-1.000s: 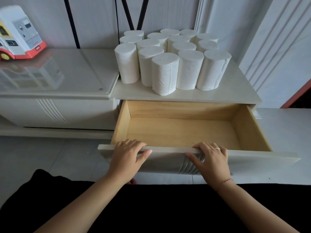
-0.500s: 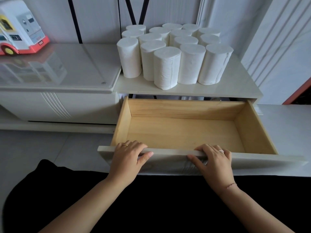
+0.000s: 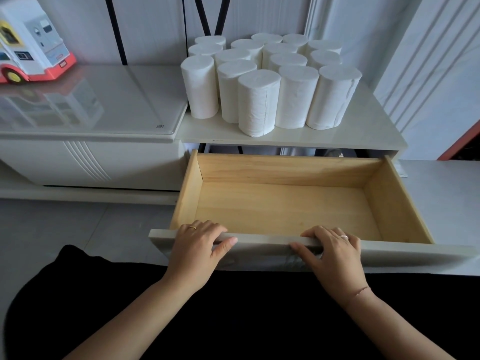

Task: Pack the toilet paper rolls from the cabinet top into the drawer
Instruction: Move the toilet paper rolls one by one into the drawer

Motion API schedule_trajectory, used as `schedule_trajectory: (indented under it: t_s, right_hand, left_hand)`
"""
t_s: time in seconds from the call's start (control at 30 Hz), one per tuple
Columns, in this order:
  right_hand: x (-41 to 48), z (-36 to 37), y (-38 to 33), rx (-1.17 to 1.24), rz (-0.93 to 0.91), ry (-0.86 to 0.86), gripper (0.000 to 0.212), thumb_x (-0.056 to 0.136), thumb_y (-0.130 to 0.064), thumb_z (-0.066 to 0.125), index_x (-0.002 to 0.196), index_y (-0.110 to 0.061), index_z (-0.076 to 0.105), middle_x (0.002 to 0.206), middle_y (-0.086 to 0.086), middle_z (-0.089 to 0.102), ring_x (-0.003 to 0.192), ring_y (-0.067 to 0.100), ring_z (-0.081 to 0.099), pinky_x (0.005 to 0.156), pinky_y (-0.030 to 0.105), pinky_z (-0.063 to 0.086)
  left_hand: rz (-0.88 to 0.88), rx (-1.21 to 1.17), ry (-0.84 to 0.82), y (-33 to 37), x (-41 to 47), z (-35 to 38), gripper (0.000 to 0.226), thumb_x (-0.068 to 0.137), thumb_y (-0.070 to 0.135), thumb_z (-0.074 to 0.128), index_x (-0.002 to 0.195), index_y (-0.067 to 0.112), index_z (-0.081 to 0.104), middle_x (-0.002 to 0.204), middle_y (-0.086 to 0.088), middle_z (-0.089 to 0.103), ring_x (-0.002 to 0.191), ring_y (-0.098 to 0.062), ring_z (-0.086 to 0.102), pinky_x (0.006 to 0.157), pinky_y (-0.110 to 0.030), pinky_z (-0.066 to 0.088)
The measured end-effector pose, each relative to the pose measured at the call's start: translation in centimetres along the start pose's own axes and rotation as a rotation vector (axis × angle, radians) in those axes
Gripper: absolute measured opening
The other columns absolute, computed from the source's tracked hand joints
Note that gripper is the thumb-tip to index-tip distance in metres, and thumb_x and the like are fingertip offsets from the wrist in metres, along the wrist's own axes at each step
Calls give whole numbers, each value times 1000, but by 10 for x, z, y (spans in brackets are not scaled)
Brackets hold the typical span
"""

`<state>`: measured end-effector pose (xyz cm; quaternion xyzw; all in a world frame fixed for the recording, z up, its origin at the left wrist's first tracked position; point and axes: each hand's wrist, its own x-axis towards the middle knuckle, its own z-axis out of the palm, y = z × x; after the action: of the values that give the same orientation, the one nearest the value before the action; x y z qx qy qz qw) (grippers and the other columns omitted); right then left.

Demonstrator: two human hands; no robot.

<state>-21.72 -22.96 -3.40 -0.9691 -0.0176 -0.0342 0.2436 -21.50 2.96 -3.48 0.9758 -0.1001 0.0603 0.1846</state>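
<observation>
On drawer front [image 3: 262,242] — left hand [image 3: 196,249], right hand [image 3: 335,255] — curled.

white rolls [image 3: 259,102] upright; drawer [image 3: 285,209] open.

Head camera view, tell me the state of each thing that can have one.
Drawer: pulled open, nothing inside.
Toilet paper rolls: upright, clustered on the cabinet top, none packed.
Left hand: grips the drawer front at its top edge.
Right hand: grips the same edge.
Toy vehicle: upright on the glass top.
</observation>
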Motion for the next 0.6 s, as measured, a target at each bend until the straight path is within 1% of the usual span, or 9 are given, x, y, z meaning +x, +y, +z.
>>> schedule_trajectory:
  t_s: [0.1,0.17,0.23,0.3,0.37,0.47,0.6]
  right_hand:
    - [12,-6,-8,81,-2,-16,20,83,-52,60,85,-32,59,84,-17,61,93,10,58,79,26,19]
    - [27,-9,-17,122,-32,-5,24,83,-52,59,94,-31,61,92,-17,61,94,7,57,80,26,21]
    - [47,-10,-27,152,-70,14,36,84,-52,59,109,-27,60,106,-14,60,102,8,55,89,30,29]
    - [69,-9,-39,212,-91,38,47,84,-48,63,122,-22,56,119,-6,57,113,14,53,100,39,37]
    - [91,-6,-49,278,-108,46,56,84,-44,66,132,-20,48,130,-2,51,121,17,49,105,42,38]
    - [122,2,-60,349,-128,65,67,83,-41,69,139,-19,39,137,1,45,125,18,45,106,38,38]
    - [165,13,-72,430,-140,125,76,83,-37,70,145,-15,30,142,3,38,131,17,40,111,36,35]
  left_hand:
    - [-14,-72,17,1,9,-7,55,86,60,35,96,16,67,93,5,68,91,-21,59,83,-38,40]
    - [-4,-73,37,0,23,-14,60,87,62,32,105,15,66,106,2,67,102,-21,58,90,-40,41]
    - [3,-76,41,-4,40,-22,63,89,63,29,117,16,62,119,1,63,114,-20,54,98,-40,39]
    - [7,-78,42,-10,58,-29,65,88,61,27,126,17,56,129,0,58,122,-19,50,104,-39,36]
    - [-8,-86,56,-18,74,-33,66,87,61,27,131,17,52,133,0,55,126,-20,46,106,-39,35]
    - [-55,-134,89,-30,96,-34,64,89,58,31,135,18,47,138,-2,51,131,-21,41,107,-37,32]
    - [-80,-176,110,-46,119,-29,57,92,50,40,139,17,44,143,-4,45,135,-18,36,105,-25,24]
